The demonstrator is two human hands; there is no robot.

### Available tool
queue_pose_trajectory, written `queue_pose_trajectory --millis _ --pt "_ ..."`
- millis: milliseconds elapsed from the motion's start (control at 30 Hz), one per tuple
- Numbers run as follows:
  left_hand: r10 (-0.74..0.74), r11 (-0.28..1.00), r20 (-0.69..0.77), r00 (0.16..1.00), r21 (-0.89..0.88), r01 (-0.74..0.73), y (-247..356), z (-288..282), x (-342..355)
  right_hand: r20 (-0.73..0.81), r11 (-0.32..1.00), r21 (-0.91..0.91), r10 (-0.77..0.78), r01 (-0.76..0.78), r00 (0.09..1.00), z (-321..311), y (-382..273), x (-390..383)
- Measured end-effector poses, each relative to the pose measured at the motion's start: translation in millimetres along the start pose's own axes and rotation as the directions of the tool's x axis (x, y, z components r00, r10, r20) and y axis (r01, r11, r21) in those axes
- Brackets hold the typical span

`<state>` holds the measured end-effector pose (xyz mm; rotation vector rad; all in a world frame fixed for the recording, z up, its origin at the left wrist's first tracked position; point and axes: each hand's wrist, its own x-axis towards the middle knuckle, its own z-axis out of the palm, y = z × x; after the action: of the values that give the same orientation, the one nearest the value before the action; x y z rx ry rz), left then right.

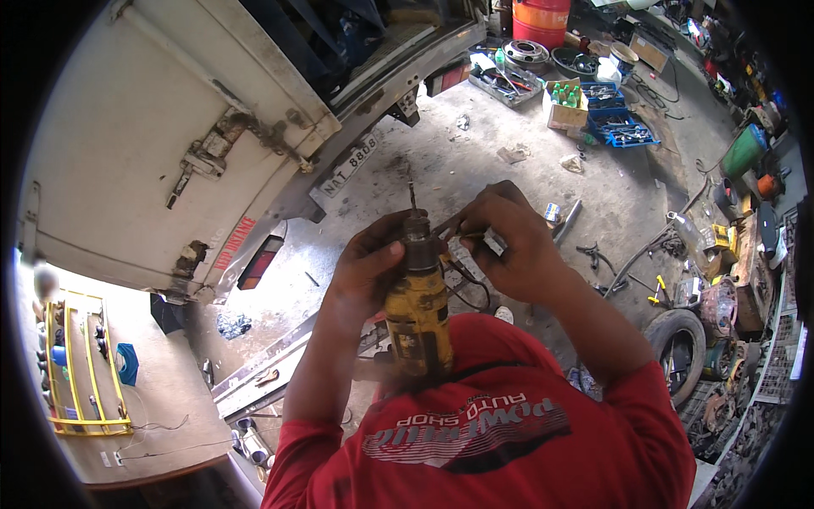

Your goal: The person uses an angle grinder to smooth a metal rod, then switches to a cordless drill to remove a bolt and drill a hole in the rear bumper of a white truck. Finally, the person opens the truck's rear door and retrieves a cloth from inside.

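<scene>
Yellow power drill (417, 314) sits upright against the person's red shirt (509, 424), bit (412, 193) pointing away toward the white van door (170, 127) — braced so both hands can work at its dark chuck. Left hand (366, 265) wraps closed round the chuck, steadying it; right hand (509, 242) pinches a small metal key, a black cord looping below. Its casing looks scuffed and grimy — concrete floor (509, 170) beneath
</scene>
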<state>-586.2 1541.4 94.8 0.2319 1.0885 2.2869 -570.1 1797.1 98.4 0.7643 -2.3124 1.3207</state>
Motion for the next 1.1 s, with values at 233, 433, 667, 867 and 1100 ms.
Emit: queue_pose_trajectory --millis 233,433,667,867,1100 --pt "-0.025 0.997 -0.027 0.999 0.076 0.027 6.2 1.2 4.9 0.080 0.823 -0.337 -0.458 0.456 0.885 -2.0 -3.9 18.9" --pt "0.004 0.984 -0.066 0.998 0.180 0.008 11.2 15.0 1.2 0.336 0.688 -0.394 -0.509 0.609 0.793 -22.1 -29.1 48.4" --pt "0.077 0.913 -0.073 0.994 0.405 -0.041 15.6 30.1 -2.5 0.587 0.530 -0.315 -0.544 0.788 0.600 -34.1 -51.3 76.3" --pt "0.152 0.917 -0.016 0.988 0.375 -0.135 3.3 22.8 -2.1 0.726 0.552 -0.203 -0.470 0.809 0.503 -37.0 -61.6 99.5" --pt "0.238 0.833 0.035 0.971 0.507 -0.222 -5.5 15.4 -5.6 0.734 0.742 -0.151 -0.359 0.654 0.576 -22.7 -52.4 101.6"
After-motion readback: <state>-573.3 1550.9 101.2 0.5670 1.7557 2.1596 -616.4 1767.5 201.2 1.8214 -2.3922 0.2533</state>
